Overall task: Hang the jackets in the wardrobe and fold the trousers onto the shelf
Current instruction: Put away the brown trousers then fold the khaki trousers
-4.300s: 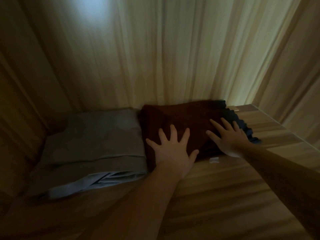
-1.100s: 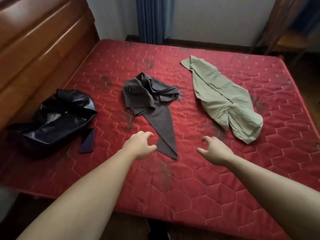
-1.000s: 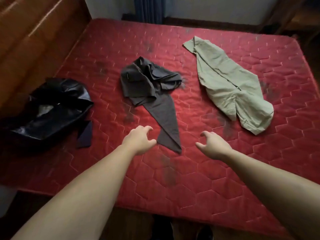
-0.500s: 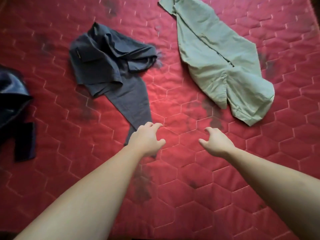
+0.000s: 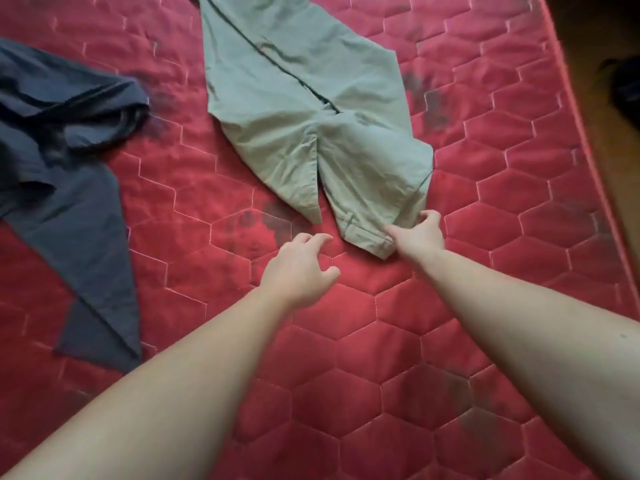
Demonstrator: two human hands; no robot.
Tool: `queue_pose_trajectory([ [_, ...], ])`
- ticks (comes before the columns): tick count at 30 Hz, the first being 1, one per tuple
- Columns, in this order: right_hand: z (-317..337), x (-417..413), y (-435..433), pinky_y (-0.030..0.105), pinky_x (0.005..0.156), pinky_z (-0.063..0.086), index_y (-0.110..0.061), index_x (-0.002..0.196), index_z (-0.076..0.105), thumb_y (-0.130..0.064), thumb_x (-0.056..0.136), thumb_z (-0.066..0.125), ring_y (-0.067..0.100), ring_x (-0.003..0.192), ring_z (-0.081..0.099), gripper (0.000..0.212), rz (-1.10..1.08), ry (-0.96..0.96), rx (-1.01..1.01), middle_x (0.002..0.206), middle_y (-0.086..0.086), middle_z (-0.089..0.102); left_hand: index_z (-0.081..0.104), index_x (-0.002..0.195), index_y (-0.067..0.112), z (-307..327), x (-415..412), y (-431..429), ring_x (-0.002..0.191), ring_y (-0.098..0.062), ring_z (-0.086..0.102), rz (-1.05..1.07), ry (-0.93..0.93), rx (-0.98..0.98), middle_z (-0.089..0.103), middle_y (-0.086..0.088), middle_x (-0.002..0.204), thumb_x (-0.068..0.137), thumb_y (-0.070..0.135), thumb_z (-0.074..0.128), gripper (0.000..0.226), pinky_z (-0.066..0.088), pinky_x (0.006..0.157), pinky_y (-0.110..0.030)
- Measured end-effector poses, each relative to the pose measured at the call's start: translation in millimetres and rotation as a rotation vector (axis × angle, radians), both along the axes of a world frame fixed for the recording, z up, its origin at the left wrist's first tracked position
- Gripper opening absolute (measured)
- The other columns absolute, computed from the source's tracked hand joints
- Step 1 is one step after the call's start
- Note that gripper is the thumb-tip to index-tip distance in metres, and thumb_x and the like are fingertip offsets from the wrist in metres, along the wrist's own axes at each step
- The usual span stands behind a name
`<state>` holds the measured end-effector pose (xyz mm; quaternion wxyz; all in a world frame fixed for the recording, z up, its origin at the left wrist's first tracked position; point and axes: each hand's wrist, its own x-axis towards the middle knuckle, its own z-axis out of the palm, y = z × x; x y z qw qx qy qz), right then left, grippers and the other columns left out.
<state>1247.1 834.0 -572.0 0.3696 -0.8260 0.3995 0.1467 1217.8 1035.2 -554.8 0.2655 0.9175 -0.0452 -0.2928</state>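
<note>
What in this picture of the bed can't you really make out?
Head view:
green trousers: far end cut off by top edge.
dark garment: cut by left edge; kind unclear.
right hand: hides whether its fingers grip the trousers.
dark thing on floor: blurred, cut by right edge.

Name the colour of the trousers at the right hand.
Pale green trousers, shown best in the head view.
</note>
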Motion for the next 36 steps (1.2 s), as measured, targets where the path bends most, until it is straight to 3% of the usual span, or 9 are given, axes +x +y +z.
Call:
queue_pose_trajectory([
  [3, -19.6, 9.4, -2.1, 0.035, 0.098, 0.044, -0.007, 0.139, 0.035, -0.035, 0.069, 0.083, 0.026, 0.116, 0.054, 0.090, -0.245, -0.010, 0.197, 0.128, 0.005, 0.052, 0.044, 0.138, 0.034, -11.1, -5.7, -3.5, 0.118, -0.020, 0.051, 0.009, 0.010, 0.003, 0.049, 0.003, 0.132, 0.084, 0.035, 0.057, 0.055, 0.045, 0.099, -0.042],
  [8, -33.1, 11.8, 6.8, 0.037, 0.081, 0.055, -0.013, 0.103, 0.057, -0.017, 0.080, 0.074, 0.022, 0.092, 0.065, 0.029, -0.272, -0.047, 0.499, 0.106, 0.006, 0.066, 0.030, 0.147, 0.036, -15.5, -1.5, -2.3, 0.130, -0.016, 0.045, 0.069, -0.056, -0.042, 0.043, 0.007, 0.144, 0.079, 0.029, 0.066, 0.077, 0.043, 0.102, -0.041],
  [13, 1.7, 8.4, 33.0, 0.038, 0.073, 0.050, -0.010, 0.086, 0.067, -0.015, 0.072, 0.068, 0.022, 0.081, 0.063, 0.014, -0.214, -0.235, 0.764, 0.079, 0.003, 0.068, 0.020, 0.152, 0.035, -8.7, 14.0, -10.2, 0.144, -0.015, 0.026, -0.050, -0.256, 0.024, 0.026, 0.007, 0.158, 0.064, 0.043, 0.082, 0.108, 0.034, 0.111, -0.041],
  [19, 50.3, 6.3, 54.3, 0.036, 0.080, 0.052, -0.012, 0.089, 0.070, -0.017, 0.081, 0.067, 0.020, 0.085, 0.069, 0.010, 0.026, -0.362, 0.989, 0.084, 0.002, 0.074, 0.055, 0.125, 0.038, 12.5, 25.8, -14.7, 0.099, -0.023, 0.066, 0.302, -0.348, -0.305, 0.071, 0.002, 0.109, 0.080, 0.034, 0.059, 0.046, 0.052, 0.081, -0.040],
  [22, 61.4, 0.5, 45.2, 0.033, 0.081, 0.048, -0.022, 0.109, 0.068, -0.036, 0.082, 0.063, 0.019, 0.109, 0.064, 0.031, 0.232, -0.321, 0.955, 0.111, 0.000, 0.072, 0.068, 0.102, 0.029, 34.4, 37.5, -7.1, 0.089, -0.029, 0.067, 0.347, -0.362, -0.298, 0.073, -0.002, 0.089, 0.077, 0.027, 0.057, 0.028, 0.052, 0.074, -0.041],
  [26, 77.1, -14.2, 38.0, 0.024, 0.064, 0.051, -0.014, 0.134, 0.046, -0.010, 0.063, 0.063, 0.007, 0.081, 0.061, 0.073, 0.349, -0.350, 0.815, 0.107, -0.002, 0.061, 0.069, 0.081, 0.023, 91.7, 49.7, -7.1, 0.088, -0.025, 0.067, 0.422, -0.326, -0.334, 0.072, 0.000, 0.081, 0.065, 0.029, 0.052, 0.024, 0.052, 0.076, -0.038],
  [29, 108.5, -18.4, 32.7, 0.035, 0.100, 0.048, -0.015, 0.136, 0.044, -0.010, 0.066, 0.080, 0.008, 0.114, 0.057, 0.079, 0.345, -0.407, 0.574, 0.128, 0.002, 0.058, 0.056, 0.063, 0.026, 155.6, 62.7, -7.7, 0.070, -0.016, 0.061, 0.464, -0.288, -0.363, 0.061, 0.009, 0.066, 0.075, 0.023, 0.050, 0.014, 0.047, 0.063, -0.022],
  [32, 153.7, -18.7, 32.6, 0.033, 0.106, 0.044, -0.028, 0.135, 0.044, -0.037, 0.061, 0.088, 0.005, 0.120, 0.054, 0.087, 0.418, -0.389, 0.534, 0.127, -0.009, 0.059, 0.054, 0.064, 0.026, 228.4, 74.8, -8.6, 0.063, -0.006, 0.052, 0.516, -0.312, -0.415, 0.056, 0.011, 0.066, 0.090, 0.007, 0.045, 0.033, 0.040, 0.054, -0.012],
  [36, 222.9, -23.5, 61.3, 0.018, 0.089, 0.044, -0.020, 0.117, 0.053, -0.038, 0.066, 0.086, -0.004, 0.099, 0.057, 0.063, 0.629, -0.449, 0.481, 0.108, -0.011, 0.062, 0.059, 0.079, 0.021, 316.3, 81.7, -18.8, 0.089, -0.029, 0.067, 0.695, -0.188, -0.675, 0.067, -0.007, 0.089, 0.094, 0.016, 0.043, 0.023, 0.060, 0.077, -0.043],
])
